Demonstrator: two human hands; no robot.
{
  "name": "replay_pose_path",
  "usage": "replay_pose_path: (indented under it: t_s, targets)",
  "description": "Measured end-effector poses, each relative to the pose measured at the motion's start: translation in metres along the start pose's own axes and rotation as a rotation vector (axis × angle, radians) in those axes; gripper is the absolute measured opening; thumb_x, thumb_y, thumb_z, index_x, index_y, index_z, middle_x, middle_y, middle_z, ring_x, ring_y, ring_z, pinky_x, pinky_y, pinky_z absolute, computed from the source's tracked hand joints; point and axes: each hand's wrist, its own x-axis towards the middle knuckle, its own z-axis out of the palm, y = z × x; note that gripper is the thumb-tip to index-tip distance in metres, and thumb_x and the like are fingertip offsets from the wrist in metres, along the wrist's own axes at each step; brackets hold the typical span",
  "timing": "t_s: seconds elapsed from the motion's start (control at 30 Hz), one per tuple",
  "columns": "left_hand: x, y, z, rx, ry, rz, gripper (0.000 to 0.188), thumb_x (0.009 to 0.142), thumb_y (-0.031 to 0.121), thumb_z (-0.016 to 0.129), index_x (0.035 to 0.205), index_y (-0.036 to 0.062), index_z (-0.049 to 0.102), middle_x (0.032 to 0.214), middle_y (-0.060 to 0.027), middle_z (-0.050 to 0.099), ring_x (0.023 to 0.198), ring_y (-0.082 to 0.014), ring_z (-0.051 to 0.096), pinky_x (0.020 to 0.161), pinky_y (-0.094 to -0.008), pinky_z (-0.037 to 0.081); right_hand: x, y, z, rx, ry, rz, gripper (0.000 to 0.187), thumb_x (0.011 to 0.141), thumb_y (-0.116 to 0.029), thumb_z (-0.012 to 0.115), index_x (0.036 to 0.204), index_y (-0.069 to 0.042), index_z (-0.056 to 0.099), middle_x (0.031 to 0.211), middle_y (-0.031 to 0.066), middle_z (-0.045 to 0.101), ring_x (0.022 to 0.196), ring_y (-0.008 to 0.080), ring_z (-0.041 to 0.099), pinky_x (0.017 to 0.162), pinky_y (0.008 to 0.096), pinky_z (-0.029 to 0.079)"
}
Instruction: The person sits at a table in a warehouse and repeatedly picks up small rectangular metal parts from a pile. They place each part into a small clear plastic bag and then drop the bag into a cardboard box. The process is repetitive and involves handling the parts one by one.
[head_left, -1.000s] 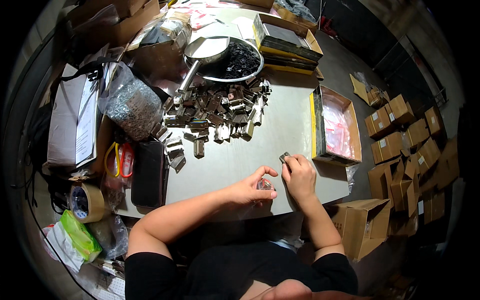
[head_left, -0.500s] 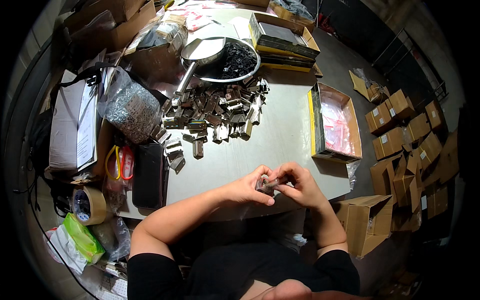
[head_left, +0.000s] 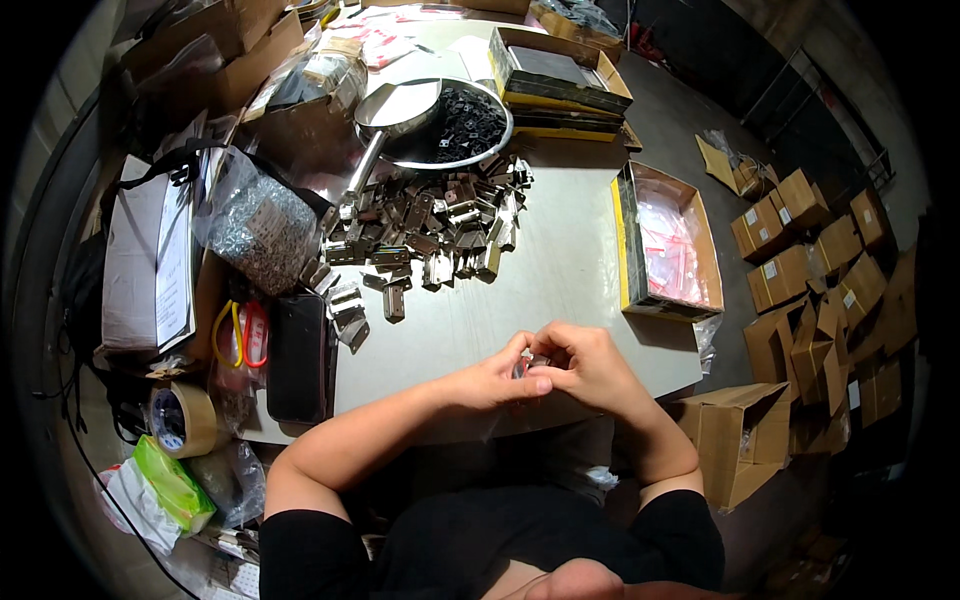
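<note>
Close together over the table's front edge, both hands are closed around a small clear plastic bag with a bit of red on it. My left hand pinches the bag from the left, thumb pointing right. My right hand curls over its other side, fingers bent inward. Between the fingers a shiny dark metal piece shows, mostly hidden; I cannot tell its full shape. Beyond the hands lies a loose heap of small bent metal brackets. To the right stands an open box of clear bags with red edges.
Behind the heap, a metal bowl of black parts holds a scoop. A bag of screws, a dark phone-like case, yellow-and-red-handled scissors and a tape roll crowd the left. Cartons stand at right.
My right hand has turned and moved slightly left, closing over the metal piece, which is now more hidden. The fingers of both hands have come closer together.
</note>
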Motion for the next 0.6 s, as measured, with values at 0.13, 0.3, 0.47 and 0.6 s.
replay_pose_path:
  t_s: [0.13,0.3,0.47,0.6]
  targets:
    - [-0.001,-0.002,0.001,-0.258,0.021,-0.001,0.070,0.084,0.056,0.065,0.128,0.0126,0.030,0.102,-0.0051,0.052,0.088,-0.0132,0.057,0.063,-0.0272,0.048,0.000,0.009,0.001,0.043,0.015,-0.150,0.020,0.079,-0.010,0.071,0.095,0.000,0.064,0.078,0.0132,0.065,0.067,0.0228,0.063,0.062,0.0315,0.050]
    - [0.001,-0.001,0.000,-0.317,0.102,0.031,0.086,0.072,0.066,0.071,0.127,0.0137,0.030,0.105,-0.0065,0.051,0.082,-0.0130,0.054,0.057,-0.0246,0.046,-0.002,0.005,0.004,-0.066,-0.034,-0.353,0.014,0.077,-0.004,0.069,0.090,-0.003,0.063,0.100,0.0115,0.062,0.090,0.0280,0.059,0.078,0.0365,0.049]
    - [0.003,0.003,-0.003,-0.010,0.141,0.252,0.090,0.070,0.027,0.087,0.133,0.0107,0.024,0.114,-0.0059,0.050,0.099,-0.0142,0.053,0.081,-0.0291,0.048,0.000,0.003,-0.001,-0.090,-0.004,-0.372,0.013,0.075,-0.005,0.071,0.083,-0.005,0.061,0.113,0.0130,0.055,0.102,0.0317,0.054,0.088,0.0395,0.045]
    - [0.006,-0.002,-0.010,0.256,0.175,0.332,0.061,0.077,0.014,0.079,0.124,0.0013,0.044,0.109,-0.0073,0.057,0.099,-0.0145,0.058,0.087,-0.0296,0.047,0.004,-0.011,-0.011,-0.314,0.027,-0.478,0.015,0.075,-0.004,0.075,0.082,-0.007,0.061,0.118,0.0154,0.050,0.110,0.0309,0.053,0.093,0.0382,0.044]
